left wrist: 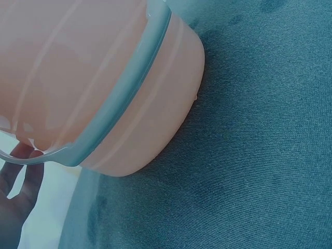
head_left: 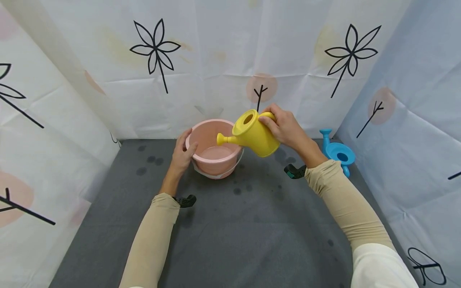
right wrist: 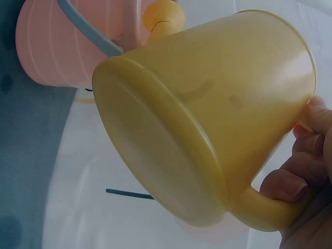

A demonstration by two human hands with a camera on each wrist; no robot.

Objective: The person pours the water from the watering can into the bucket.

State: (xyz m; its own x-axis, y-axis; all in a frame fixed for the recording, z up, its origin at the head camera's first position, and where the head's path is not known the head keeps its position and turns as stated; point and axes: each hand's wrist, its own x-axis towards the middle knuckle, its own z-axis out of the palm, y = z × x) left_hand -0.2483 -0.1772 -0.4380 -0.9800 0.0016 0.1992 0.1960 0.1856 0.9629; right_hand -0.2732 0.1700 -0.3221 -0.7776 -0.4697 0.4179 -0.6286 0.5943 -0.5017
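Note:
A yellow watering can (head_left: 260, 136) is held up by its handle in my right hand (head_left: 284, 124), tilted so the spout points left over a pink bucket (head_left: 218, 162). In the right wrist view the fingers curl round the handle of the watering can (right wrist: 218, 98), and its base faces the camera. My left hand (head_left: 183, 151) grips the bucket's left rim, thumb on the inside. The left wrist view shows the bucket (left wrist: 155, 114) from its side, with its pale handle hanging down across it and part of the left hand (left wrist: 21, 197) at the rim.
A blue watering can (head_left: 340, 153) stands at the right, close to the side wall. The grey cloth surface (head_left: 252, 232) bears several dark wet spots. White printed sheets (head_left: 216, 52) enclose the back and both sides.

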